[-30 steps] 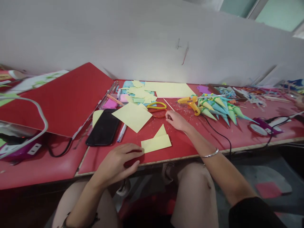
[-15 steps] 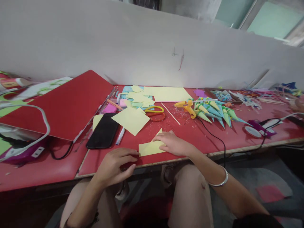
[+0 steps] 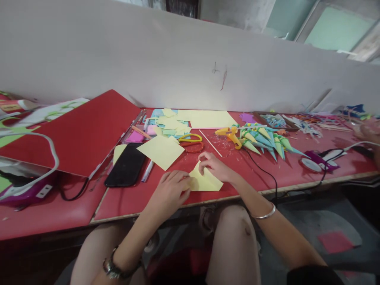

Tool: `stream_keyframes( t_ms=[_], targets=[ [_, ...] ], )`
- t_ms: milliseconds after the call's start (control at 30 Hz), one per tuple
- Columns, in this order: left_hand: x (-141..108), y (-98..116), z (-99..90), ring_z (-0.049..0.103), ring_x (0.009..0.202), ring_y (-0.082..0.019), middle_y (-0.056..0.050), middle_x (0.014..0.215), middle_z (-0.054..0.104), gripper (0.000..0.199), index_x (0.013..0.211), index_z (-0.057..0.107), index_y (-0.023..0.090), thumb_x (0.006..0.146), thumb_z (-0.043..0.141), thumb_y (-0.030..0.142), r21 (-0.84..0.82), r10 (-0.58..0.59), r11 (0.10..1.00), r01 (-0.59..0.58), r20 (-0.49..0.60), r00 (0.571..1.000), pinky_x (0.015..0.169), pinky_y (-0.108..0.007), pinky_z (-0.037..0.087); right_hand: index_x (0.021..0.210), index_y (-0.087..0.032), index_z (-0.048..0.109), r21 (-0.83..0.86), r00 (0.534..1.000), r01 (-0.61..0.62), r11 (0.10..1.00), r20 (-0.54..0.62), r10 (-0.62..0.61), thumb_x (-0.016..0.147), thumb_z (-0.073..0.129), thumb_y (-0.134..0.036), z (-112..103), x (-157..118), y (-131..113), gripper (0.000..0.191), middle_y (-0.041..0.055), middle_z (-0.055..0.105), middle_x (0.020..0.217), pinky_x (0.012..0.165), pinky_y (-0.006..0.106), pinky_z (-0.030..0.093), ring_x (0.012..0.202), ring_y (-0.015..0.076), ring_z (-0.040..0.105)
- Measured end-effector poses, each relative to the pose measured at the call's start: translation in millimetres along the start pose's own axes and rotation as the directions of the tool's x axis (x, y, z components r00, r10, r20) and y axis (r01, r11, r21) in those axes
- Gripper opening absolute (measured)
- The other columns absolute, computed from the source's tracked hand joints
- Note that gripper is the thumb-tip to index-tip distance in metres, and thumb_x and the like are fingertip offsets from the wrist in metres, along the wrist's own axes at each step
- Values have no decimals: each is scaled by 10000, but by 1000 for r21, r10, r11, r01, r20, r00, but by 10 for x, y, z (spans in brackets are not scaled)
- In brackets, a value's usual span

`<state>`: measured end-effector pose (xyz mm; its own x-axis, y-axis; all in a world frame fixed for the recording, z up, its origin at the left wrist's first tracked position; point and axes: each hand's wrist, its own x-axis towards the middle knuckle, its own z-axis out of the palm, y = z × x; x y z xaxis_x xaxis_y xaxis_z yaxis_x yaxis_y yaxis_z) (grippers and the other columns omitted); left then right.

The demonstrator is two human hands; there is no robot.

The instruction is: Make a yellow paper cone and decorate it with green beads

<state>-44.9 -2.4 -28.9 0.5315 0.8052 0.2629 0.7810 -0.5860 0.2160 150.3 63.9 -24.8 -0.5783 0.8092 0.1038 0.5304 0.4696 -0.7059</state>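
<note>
A folded sheet of pale yellow paper (image 3: 207, 183) lies near the table's front edge, between my two hands. My left hand (image 3: 173, 187) is closed at its left end, thumb and fingers pinching the edge. From above right, my right hand (image 3: 216, 166) has its fingers curled over the upper part of the same sheet, with thumb and forefinger at the fold. Behind my left hand rests a flat yellow square of paper (image 3: 161, 152), partly over scissors (image 3: 190, 137) with yellow and red handles. Part of the folded sheet is hidden under my fingers.
Left of the hands lie a black phone (image 3: 126, 165) and a pen (image 3: 147, 171). A yellow glue gun (image 3: 230, 134) sits behind, its cord trailing over the front edge, beside several paper cones (image 3: 261, 138). A red board (image 3: 74, 134) leans at left. Another person's hand (image 3: 369, 132) shows at far right.
My left hand has moved right and up onto the paper, and its fingers have closed on the edge. My right hand has lifted from lying flat to curled fingers. The folded sheet has turned and shifted right.
</note>
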Motion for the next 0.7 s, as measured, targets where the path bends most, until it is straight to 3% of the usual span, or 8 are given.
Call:
stream_keyframes(
  t_ms=[100, 267, 433, 533, 700],
  targets=[
    [58, 41, 95, 557, 914, -214, -79, 984, 608, 221, 1013, 587, 151, 812, 496, 162, -14, 10, 1000, -9, 116, 993, 778, -340, 468, 586, -158, 585, 76, 1000, -30, 997, -1, 30, 732, 382, -1, -14, 20, 108, 295, 24, 510, 820, 831, 268, 379, 843, 136, 519],
    [126, 157, 159, 562, 842, -220, -82, 900, 599, 210, 928, 596, 138, 869, 396, 166, 143, -117, 985, 98, 133, 984, 697, -326, 476, 693, -148, 586, 196, 983, -149, 969, -73, 166, 773, 341, -90, 3, 12, 173, 264, 2, 530, 680, 624, 233, 384, 633, 113, 493],
    [201, 148, 176, 542, 947, -233, -121, 1075, 555, 249, 1063, 551, 109, 859, 408, 129, 172, -175, 974, 150, 144, 974, 763, -342, 470, 871, -169, 529, 284, 969, -193, 939, -96, 228, 795, 465, -320, 41, 12, 165, 181, -48, 467, 603, 536, 218, 357, 552, 103, 442],
    [220, 99, 160, 521, 978, -235, -124, 1103, 540, 273, 1090, 540, 112, 858, 396, 105, 192, -183, 970, 151, 161, 970, 789, -351, 455, 971, -189, 498, 306, 967, -218, 927, -62, 248, 791, 466, -319, 43, 18, 132, 224, -77, 430, 556, 503, 210, 346, 496, 95, 415],
    [232, 101, 165, 544, 889, -191, -71, 1025, 557, 313, 1125, 523, 173, 858, 386, 87, 216, -150, 971, 106, 198, 969, 725, -303, 459, 950, -197, 516, 271, 953, -265, 925, -70, 293, 777, 441, -228, 107, 23, 107, 190, -63, 477, 582, 490, 207, 346, 486, 96, 438]
  ],
)
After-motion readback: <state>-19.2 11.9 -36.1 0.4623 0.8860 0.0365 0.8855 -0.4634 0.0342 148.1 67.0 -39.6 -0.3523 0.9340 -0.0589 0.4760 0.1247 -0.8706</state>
